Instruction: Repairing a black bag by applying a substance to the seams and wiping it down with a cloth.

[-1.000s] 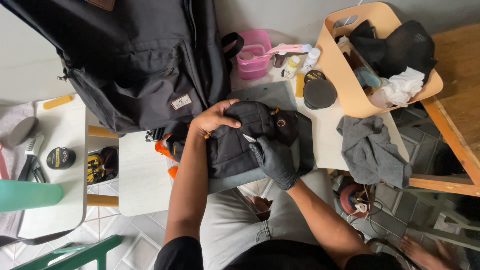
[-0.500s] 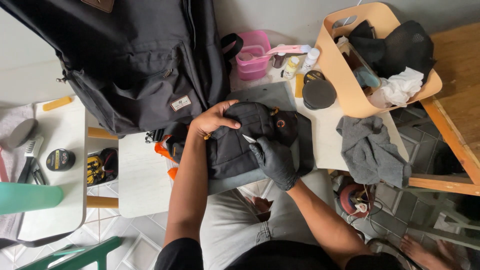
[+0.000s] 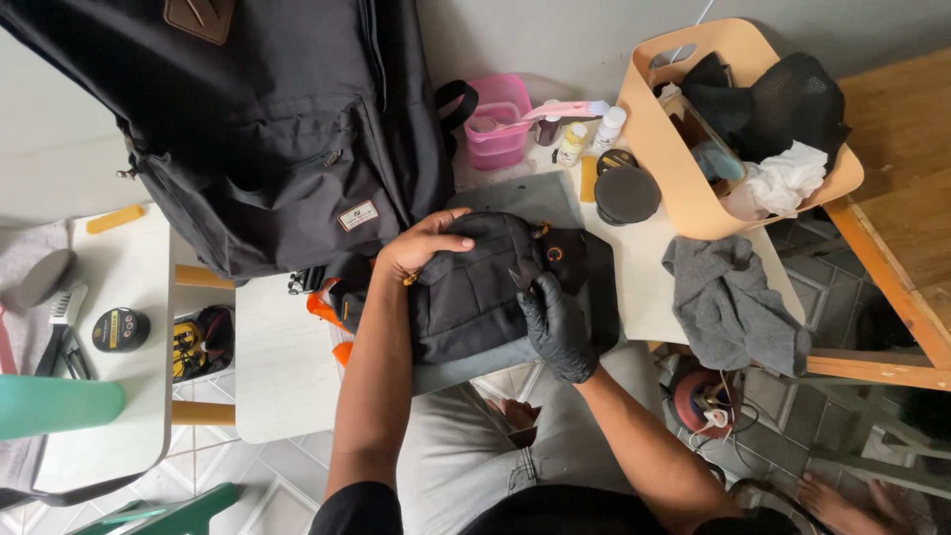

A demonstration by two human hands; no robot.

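Backpack (image 3: pixel 267 139) first: the big black one fills the upper left of my view, leaning over the white bench (image 3: pixel 282 367) and touching the far edge of the small black bag (image 3: pixel 485 287), which is the thing in hand. That smaller bag lies on a grey mat (image 3: pixel 540 203) at the bench edge, right above the person's lap. To the right, a tan basket (image 3: pixel 684 149) holds dark cloth and a white rag, with a grey cloth (image 3: pixel 733 302) slumped just beside it and a pink tub (image 3: pixel 495 119) and small bottles behind the mat. My left hand (image 3: pixel 421 248), bare, lies flat and spread across the bag's top left corner, pressing it down. My right hand (image 3: pixel 555 322), in a black glove, is curled against the bag's lower right face; I cannot tell whether it pinches anything between the fingers. To do this step well, I judge the left hand should pin the fabric taut while the gloved one works in short strokes near the orange-marked fitting (image 3: pixel 555 255), since loose cloth would bunch and slide toward the lap.
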